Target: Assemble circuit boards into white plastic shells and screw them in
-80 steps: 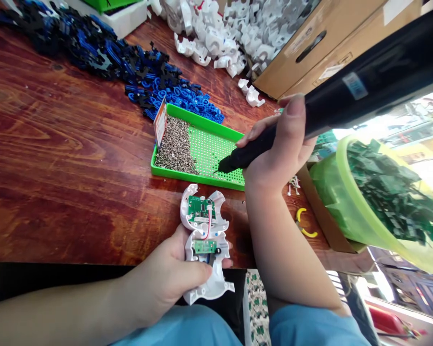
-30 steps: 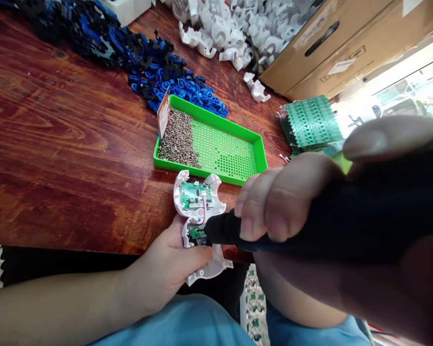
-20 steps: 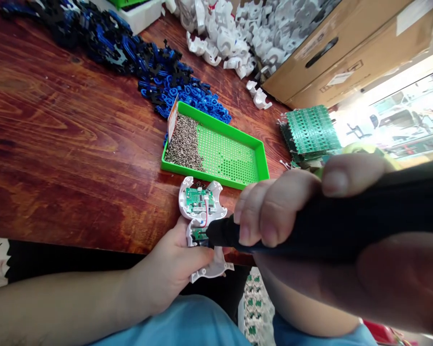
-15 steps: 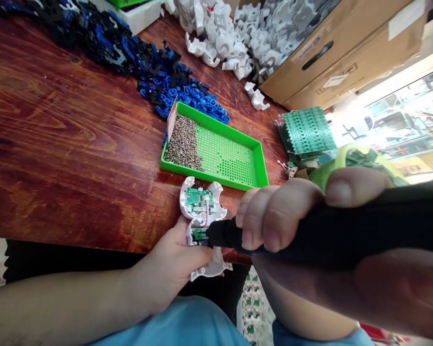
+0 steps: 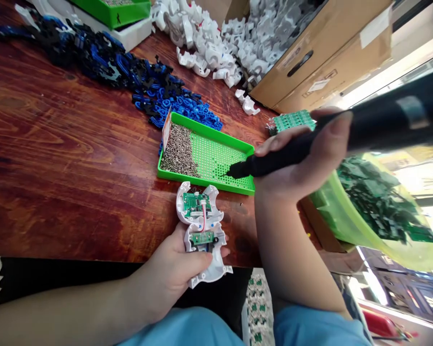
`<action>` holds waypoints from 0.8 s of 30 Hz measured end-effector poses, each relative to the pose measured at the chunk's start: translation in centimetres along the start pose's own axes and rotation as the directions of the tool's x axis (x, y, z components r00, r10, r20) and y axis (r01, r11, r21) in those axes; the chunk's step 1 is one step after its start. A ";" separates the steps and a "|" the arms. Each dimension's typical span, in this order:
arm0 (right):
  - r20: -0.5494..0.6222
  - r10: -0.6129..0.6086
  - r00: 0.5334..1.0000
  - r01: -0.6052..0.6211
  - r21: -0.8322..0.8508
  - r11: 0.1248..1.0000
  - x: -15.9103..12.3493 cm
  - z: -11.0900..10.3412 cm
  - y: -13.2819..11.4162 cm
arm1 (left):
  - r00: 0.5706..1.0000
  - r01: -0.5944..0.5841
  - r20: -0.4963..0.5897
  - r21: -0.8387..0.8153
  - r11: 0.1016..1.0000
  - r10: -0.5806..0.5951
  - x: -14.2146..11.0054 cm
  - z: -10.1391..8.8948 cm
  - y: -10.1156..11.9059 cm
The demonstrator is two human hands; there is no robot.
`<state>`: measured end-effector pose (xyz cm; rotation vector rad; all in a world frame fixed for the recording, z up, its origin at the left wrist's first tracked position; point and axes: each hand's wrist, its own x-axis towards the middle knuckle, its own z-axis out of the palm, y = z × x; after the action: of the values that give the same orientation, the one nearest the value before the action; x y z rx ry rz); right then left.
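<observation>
My left hand (image 5: 180, 264) grips a white plastic housing (image 5: 216, 275) near the table's front edge, thumb across its lower half. Inside the housing sit a larger green circuit board (image 5: 192, 205) above and a narrow one (image 5: 203, 237) below, joined by a red and white wire. A black electric screwdriver (image 5: 296, 151) is wrapped in my right hand (image 5: 303, 163). Its tip hangs over the perforated right part of a green screw tray (image 5: 205, 181). Small screws (image 5: 180, 150) are heaped at the tray's left end. Whether a screw is on the tip I cannot tell.
Blue and black plastic parts (image 5: 122, 67) lie piled behind the tray. White shells (image 5: 209, 53) spill beside a cardboard box (image 5: 310, 57) at the back. Green board panels (image 5: 292, 120) and a yellow-green tub (image 5: 386, 240) of dark green pieces stand on the right.
My right hand has lifted the screwdriver away from the narrow board in the housing and swung its tip up and right over the tray. My left hand keeps holding the housing.
</observation>
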<state>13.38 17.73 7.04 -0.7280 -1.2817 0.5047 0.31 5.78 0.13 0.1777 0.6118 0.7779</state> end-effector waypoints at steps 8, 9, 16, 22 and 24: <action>-0.027 -0.017 0.999 0.012 -0.152 0.988 0.1 0.5 4.2 | 1.000 0.001 0.027 -0.008 1.000 -0.001 0.1 -0.2 0.0; -0.028 -0.011 1.000 0.006 -0.164 0.986 0.0 0.5 4.1 | 1.000 0.006 0.025 -0.018 1.000 -0.006 0.1 -0.2 0.0; -0.036 -0.007 0.999 0.003 -0.111 0.994 -0.4 0.6 3.9 | 1.000 0.002 0.029 -0.043 0.999 0.000 0.1 -0.2 -0.2; -0.007 0.001 1.000 -0.001 -0.010 1.000 -0.4 0.6 3.7 | 0.999 -0.005 0.037 -0.023 1.000 0.006 0.1 -0.5 -0.3; -0.023 -0.002 1.000 0.002 0.012 1.000 -0.5 0.6 3.8 | 1.000 -0.001 0.025 -0.035 0.999 0.002 0.2 -0.4 -0.3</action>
<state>12.85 20.12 4.02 -0.7205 -1.2572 0.5010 0.35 5.62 -0.40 0.1550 0.5744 0.7863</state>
